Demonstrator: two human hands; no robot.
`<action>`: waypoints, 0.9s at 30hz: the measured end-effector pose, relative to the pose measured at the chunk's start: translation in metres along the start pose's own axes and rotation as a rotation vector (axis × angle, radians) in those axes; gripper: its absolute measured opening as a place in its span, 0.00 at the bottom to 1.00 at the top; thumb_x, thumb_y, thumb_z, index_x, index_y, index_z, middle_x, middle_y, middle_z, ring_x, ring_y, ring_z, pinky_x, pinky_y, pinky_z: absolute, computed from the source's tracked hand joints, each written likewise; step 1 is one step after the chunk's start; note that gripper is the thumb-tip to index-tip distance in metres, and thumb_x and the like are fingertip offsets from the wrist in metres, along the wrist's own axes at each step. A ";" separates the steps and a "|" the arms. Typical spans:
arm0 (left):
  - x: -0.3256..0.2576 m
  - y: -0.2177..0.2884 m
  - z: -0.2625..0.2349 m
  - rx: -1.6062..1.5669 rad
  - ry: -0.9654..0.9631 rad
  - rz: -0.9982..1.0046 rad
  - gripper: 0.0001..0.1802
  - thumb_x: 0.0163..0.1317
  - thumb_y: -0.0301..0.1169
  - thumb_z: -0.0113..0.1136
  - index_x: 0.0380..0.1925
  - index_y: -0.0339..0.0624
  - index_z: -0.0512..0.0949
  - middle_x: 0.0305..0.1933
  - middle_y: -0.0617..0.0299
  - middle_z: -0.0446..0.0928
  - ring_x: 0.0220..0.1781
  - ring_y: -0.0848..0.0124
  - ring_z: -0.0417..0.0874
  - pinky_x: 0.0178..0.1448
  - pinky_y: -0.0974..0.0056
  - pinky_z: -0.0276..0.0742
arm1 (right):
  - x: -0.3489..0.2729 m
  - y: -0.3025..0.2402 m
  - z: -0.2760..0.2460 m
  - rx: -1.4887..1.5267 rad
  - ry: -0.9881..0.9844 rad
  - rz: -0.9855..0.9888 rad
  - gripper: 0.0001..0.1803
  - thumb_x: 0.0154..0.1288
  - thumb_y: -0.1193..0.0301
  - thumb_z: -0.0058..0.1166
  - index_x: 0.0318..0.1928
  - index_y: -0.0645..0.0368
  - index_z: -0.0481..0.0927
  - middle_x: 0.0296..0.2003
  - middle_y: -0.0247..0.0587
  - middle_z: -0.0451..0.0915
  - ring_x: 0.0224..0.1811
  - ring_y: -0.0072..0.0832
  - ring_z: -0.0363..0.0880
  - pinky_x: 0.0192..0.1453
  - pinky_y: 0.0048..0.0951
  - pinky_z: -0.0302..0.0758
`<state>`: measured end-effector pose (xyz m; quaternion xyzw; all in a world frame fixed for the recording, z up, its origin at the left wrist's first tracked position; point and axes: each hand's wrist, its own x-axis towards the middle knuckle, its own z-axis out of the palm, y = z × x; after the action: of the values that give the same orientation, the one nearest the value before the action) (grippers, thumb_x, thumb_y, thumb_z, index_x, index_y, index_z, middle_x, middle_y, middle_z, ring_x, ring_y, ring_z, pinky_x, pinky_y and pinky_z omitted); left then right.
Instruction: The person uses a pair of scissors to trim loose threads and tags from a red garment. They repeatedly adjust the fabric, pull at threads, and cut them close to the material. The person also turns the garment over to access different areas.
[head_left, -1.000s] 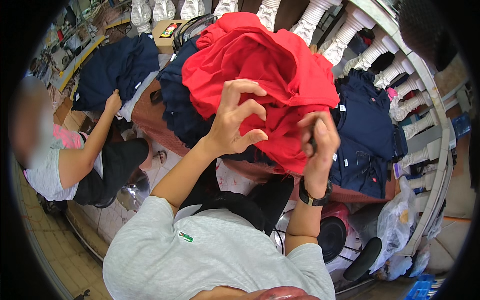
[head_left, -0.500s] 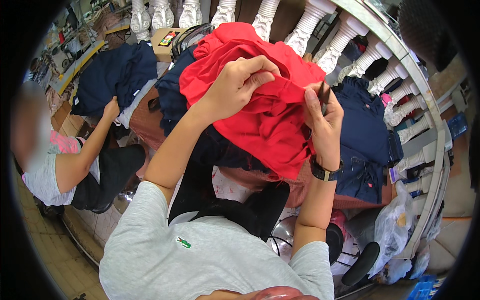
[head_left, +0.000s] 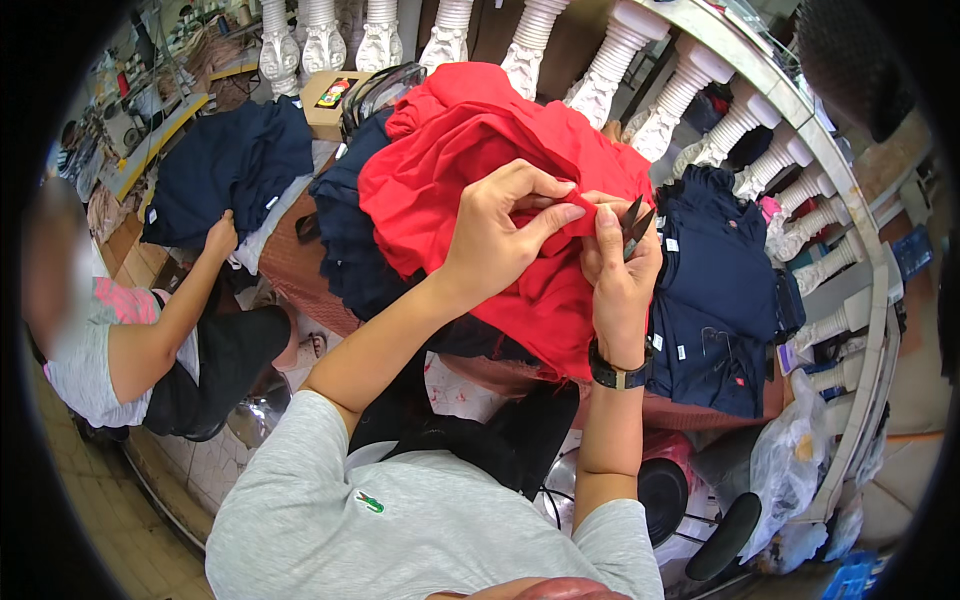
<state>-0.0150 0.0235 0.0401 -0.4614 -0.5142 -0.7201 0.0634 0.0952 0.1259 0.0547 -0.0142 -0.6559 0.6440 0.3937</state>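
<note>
A heap of bright red cloth point(head_left: 425, 180) lies in front of me on top of dark navy garments point(head_left: 355, 210). My left hand point(head_left: 500, 230) is closed, thumb and forefinger pinching a fold of it. Close beside it, my right hand point(head_left: 622, 285) pinches the same strip of cloth between thumb and fingers. Tucked in the right hand is a small pair of thread snips point(head_left: 637, 228), dark blades apart and pointing up, away from the cloth edge. The snips' handles are hidden in the palm.
Folded navy garments point(head_left: 715, 290) are stacked at the right. To the left a seated person point(head_left: 150, 340) holds another navy garment point(head_left: 230, 155). A cardboard box point(head_left: 325, 105) stands behind, before white balusters point(head_left: 445, 40). A plastic bag point(head_left: 790, 460) sits lower right.
Both hands have come closer together and slightly lower, the right one moving left along the red cloth. The snips' blades now show spread apart.
</note>
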 end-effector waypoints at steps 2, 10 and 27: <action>-0.001 -0.001 0.002 -0.081 -0.005 -0.076 0.06 0.62 0.21 0.68 0.39 0.32 0.83 0.40 0.61 0.84 0.43 0.76 0.86 0.48 0.71 0.84 | 0.000 0.004 0.000 -0.103 0.022 -0.089 0.07 0.78 0.70 0.50 0.47 0.59 0.79 0.20 0.18 0.65 0.16 0.06 0.53 0.19 0.15 0.46; 0.002 0.001 -0.005 -0.145 -0.048 -0.148 0.03 0.65 0.23 0.67 0.37 0.33 0.84 0.37 0.63 0.84 0.36 0.80 0.83 0.43 0.74 0.81 | -0.005 0.005 0.003 -0.156 0.060 -0.079 0.04 0.76 0.76 0.51 0.42 0.63 0.77 0.38 0.33 0.81 0.34 0.12 0.69 0.39 0.18 0.67; -0.009 -0.006 -0.015 -0.139 -0.029 0.131 0.12 0.76 0.30 0.54 0.31 0.37 0.75 0.33 0.61 0.73 0.34 0.77 0.75 0.41 0.70 0.73 | -0.010 0.006 -0.002 0.279 0.021 0.091 0.07 0.77 0.70 0.52 0.45 0.60 0.78 0.22 0.20 0.66 0.15 0.08 0.54 0.17 0.15 0.49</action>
<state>-0.0230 0.0108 0.0287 -0.5078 -0.4327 -0.7415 0.0709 0.0999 0.1231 0.0450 0.0042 -0.5545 0.7458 0.3692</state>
